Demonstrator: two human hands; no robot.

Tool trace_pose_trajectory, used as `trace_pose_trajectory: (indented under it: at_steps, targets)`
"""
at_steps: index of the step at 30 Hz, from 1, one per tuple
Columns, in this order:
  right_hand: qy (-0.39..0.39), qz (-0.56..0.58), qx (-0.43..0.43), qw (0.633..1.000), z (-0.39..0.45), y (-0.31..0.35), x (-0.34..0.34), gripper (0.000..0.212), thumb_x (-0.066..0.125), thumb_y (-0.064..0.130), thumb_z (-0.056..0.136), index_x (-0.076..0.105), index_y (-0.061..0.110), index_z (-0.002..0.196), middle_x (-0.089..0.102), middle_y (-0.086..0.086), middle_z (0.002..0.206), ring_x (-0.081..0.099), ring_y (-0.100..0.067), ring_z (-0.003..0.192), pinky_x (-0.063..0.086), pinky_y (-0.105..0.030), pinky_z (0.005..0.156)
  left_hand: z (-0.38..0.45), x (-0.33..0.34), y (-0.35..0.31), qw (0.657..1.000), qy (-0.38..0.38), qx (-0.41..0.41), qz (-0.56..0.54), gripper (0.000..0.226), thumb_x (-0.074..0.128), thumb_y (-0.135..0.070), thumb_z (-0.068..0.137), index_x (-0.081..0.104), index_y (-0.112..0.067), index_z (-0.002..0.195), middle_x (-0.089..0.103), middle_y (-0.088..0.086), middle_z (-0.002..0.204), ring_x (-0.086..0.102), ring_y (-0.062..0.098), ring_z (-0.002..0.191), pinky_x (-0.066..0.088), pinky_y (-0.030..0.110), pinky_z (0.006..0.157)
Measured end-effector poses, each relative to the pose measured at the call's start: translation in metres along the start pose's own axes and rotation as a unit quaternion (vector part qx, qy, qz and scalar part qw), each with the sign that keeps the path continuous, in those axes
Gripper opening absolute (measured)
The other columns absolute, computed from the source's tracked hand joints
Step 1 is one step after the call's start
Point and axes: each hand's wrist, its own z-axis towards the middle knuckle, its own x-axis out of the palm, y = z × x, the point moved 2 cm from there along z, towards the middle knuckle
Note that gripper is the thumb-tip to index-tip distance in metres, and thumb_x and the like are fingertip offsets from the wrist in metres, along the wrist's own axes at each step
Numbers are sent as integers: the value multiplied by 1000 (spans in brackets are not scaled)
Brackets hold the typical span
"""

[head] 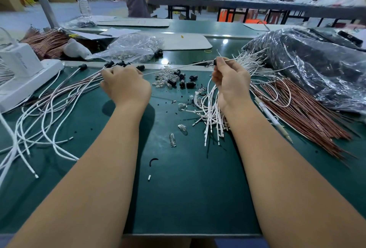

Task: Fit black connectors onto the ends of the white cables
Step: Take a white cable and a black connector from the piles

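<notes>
right hand (231,83): grip pinching a black connector (215,62) threaded on a white cable (178,67), raised at 1 o'clock | left hand (124,87): grip clenched on fitted cables (59,97), 11 o'clock | loose connectors (182,81) at 12 o'clock on green tabletop (188,188) | unfitted cables (212,113) under right wrist

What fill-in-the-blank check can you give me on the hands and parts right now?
1. The right hand pinches a ____ connector on a white cable.
2. The loose connectors lie ____ the two hands.
3. The left hand rests on a bundle of ____ cables.

Missing words: black; between; white
</notes>
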Motion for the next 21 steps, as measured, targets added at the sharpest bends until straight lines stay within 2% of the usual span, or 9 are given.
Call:
trace_pose_trajectory:
  at_steps: [3, 6, 7, 9, 11, 13, 15, 19, 21]
  targets:
    - [125, -121, -26, 984, -3, 0, 6, 7, 60, 11, 93, 65, 10, 89, 62, -1, 79, 58, -12, 74, 51, -22, 71, 1, -2, 4, 999, 33, -1, 19, 33, 50, -11, 82, 70, -24, 105, 55, 11, 125, 32, 33, 123, 27, 41, 97]
    - [195, -200, -25, 960, -8, -7, 15, 6, 65, 9, 90, 68, 12, 87, 66, 0, 75, 61, -11, 71, 55, -23, 71, -5, -1, -16, 986, 41, 142, -75, 31, 52, -8, 86, 70, -20, 108, 62, 9, 122, 41, 30, 123, 31, 38, 102]
    - [197, -213, -30, 957, -9, -8, 17, 8, 66, 8, 89, 69, 13, 84, 67, 2, 71, 61, -10, 67, 55, -22, 69, -10, -1, -26, 970, 55, 198, -130, 28, 51, -8, 89, 71, -15, 108, 66, 9, 115, 50, 29, 117, 37, 37, 101]
    - [187, -214, -34, 958, -7, -9, 17, 12, 67, 8, 89, 70, 16, 81, 67, 6, 64, 61, -7, 62, 53, -20, 62, -22, -1, -42, 933, 111, 269, -211, 21, 51, -11, 94, 71, -8, 100, 70, 11, 95, 60, 26, 93, 48, 38, 86]
    - [176, -191, -26, 965, -4, -10, 14, 12, 67, 8, 89, 69, 16, 80, 67, 7, 62, 60, -7, 59, 50, -19, 58, -29, 1, -50, 922, 135, 303, -202, 21, 52, -16, 96, 68, -5, 86, 67, 11, 78, 58, 28, 76, 48, 41, 72]
    - [163, -165, -18, 973, -3, -10, 13, 11, 67, 7, 88, 69, 15, 81, 66, 7, 63, 59, -7, 59, 49, -20, 60, -28, 4, -49, 927, 133, 298, -185, 21, 55, -16, 95, 66, -6, 80, 64, 10, 72, 55, 28, 69, 48, 41, 67]
    - [138, -131, -14, 982, -3, -9, 11, 10, 66, 7, 89, 67, 14, 82, 65, 7, 65, 58, -7, 61, 50, -20, 62, -22, 5, -42, 943, 119, 271, -153, 21, 54, -16, 95, 69, -5, 84, 65, 11, 73, 56, 31, 70, 50, 40, 68]
    - [64, -49, 10, 997, 0, -3, 2, 12, 62, 8, 92, 63, 12, 81, 60, 2, 67, 55, -9, 62, 49, -22, 63, -9, 7, -21, 976, 114, 183, -38, 25, 48, -15, 93, 73, -12, 91, 68, 12, 88, 55, 35, 98, 47, 40, 84]
    - [28, -21, 28, 999, 1, -1, -1, 11, 61, 8, 93, 62, 11, 82, 59, 0, 69, 54, -11, 63, 49, -23, 63, -9, 8, -18, 981, 112, 156, -3, 26, 47, -16, 93, 72, -13, 93, 66, 11, 93, 49, 35, 106, 41, 39, 84]
